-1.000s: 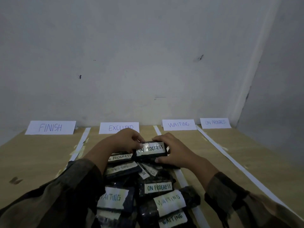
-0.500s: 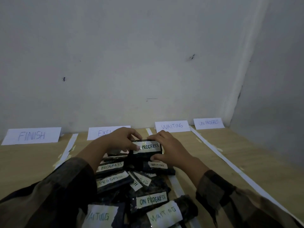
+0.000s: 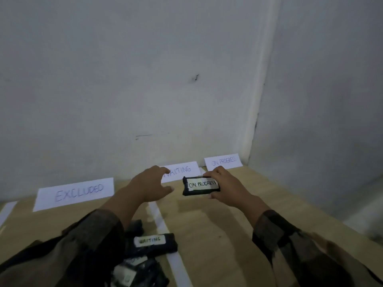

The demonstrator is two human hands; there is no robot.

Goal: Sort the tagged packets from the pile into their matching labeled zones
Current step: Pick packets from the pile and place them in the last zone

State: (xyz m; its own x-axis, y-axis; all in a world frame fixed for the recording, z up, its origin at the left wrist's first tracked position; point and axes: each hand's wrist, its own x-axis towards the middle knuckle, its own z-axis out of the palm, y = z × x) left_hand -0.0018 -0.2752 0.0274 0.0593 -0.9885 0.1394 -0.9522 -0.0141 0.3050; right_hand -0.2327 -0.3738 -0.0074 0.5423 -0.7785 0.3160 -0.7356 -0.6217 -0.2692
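Fingers (image 3: pixel 213 172) of the right hand (image 3: pixel 230 189) pinch the ON PROGRESS packet (image 3: pixel 200 186) tag-up above the table (image 3: pixel 217 220), just short of the ON PROGRESS sign (image 3: pixel 223 161), probably to match labels, while the left hand (image 3: pixel 150 184) hovers spread and empty beside it.

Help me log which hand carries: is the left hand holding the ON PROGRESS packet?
No, the left hand is open and empty beside it, while the right hand grips the ON PROGRESS packet.

Black ON PROGRESS packet (image 3: pixel 201 186) held aloft, level; WAITING packet (image 3: pixel 152 243) atop pile.
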